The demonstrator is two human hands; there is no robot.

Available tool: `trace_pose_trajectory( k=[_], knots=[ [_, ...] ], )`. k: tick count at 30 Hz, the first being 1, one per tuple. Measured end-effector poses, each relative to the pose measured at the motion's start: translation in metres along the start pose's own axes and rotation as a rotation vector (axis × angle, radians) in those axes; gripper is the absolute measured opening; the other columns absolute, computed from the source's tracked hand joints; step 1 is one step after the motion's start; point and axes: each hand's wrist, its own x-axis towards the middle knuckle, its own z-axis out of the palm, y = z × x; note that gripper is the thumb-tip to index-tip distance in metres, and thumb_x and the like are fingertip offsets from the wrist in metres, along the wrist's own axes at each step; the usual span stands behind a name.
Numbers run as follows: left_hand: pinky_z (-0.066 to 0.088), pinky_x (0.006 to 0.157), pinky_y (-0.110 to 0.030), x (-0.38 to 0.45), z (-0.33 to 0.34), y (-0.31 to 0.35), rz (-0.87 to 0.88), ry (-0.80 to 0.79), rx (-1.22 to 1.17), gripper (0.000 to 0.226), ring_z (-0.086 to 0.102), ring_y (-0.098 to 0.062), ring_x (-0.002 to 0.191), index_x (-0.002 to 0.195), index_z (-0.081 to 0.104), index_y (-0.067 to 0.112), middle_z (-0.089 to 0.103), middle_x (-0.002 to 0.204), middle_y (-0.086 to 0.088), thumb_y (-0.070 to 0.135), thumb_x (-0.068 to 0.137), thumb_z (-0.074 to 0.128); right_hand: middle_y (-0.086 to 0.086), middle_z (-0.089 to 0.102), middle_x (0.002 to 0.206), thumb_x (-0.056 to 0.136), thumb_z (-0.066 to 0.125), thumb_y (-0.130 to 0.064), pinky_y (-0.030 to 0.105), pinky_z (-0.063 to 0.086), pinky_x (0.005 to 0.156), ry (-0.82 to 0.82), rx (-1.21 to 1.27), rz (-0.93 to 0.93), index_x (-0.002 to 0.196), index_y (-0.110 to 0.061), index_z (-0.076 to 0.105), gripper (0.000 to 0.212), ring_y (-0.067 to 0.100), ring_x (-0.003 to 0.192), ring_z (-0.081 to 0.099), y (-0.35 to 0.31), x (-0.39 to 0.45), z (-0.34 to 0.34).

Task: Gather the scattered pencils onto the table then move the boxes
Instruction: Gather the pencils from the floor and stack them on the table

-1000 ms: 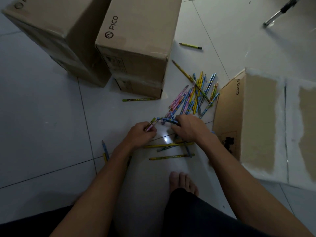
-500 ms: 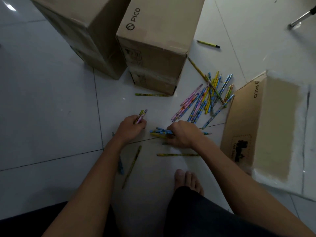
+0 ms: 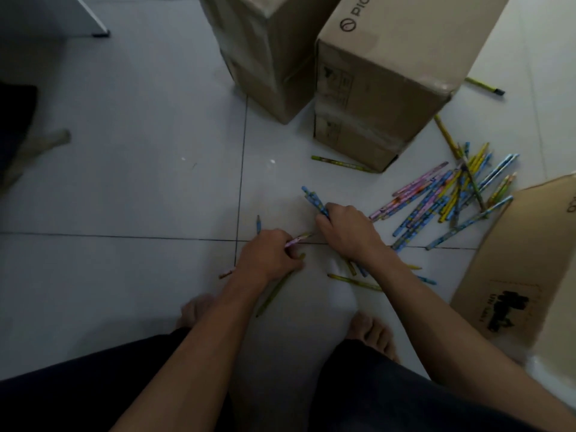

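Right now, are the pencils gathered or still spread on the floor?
Mostly spread: a loose pile lies on the floor; the left hand and right hand each grip a few.

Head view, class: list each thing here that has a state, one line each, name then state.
Left hand: gripping a few pencils.
Right hand: gripping a bundle of blue pencils.
Pencil pile: loose on the floor.
Yellow pencil: lying alone beyond the boxes.
Middle box: closed, upright.
Left box: closed.
Right box: standing tilted.
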Motion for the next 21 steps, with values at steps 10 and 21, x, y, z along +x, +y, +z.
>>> trace_pose_trajectory(
  k=[10, 21],
  knots=[
    [0.047, 0.064, -0.03, 0.005, -0.008, 0.011, 0.058, 0.147, -0.064, 0.015, 0.062, -0.022, 0.075, 0.077, 0.061, 0.027, 0.063, 0.075, 0.003, 0.041, 0.079, 0.065, 0.013, 0.056, 0.095, 0.1, 0.046, -0.033, 0.035, 0.038, 0.07, -0.125, 0.051, 0.042, 0.094, -0.016, 0.052, 0.019, 0.027, 0.086, 0.054, 0.032, 0.001, -0.036],
    [0.047, 0.065, -0.032, 0.019, -0.004, 0.022, 0.07, 0.14, -0.227, 0.026, 0.059, -0.018, 0.07, 0.069, 0.052, 0.031, 0.058, 0.068, 0.007, 0.039, 0.088, 0.067, 0.004, 0.068, 0.089, 0.067, 0.083, -0.038, 0.034, 0.053, 0.069, -0.268, -0.185, 0.033, 0.078, -0.023, 0.065, 0.026, 0.023, 0.085, 0.065, 0.052, -0.032, -0.033]
  ],
)
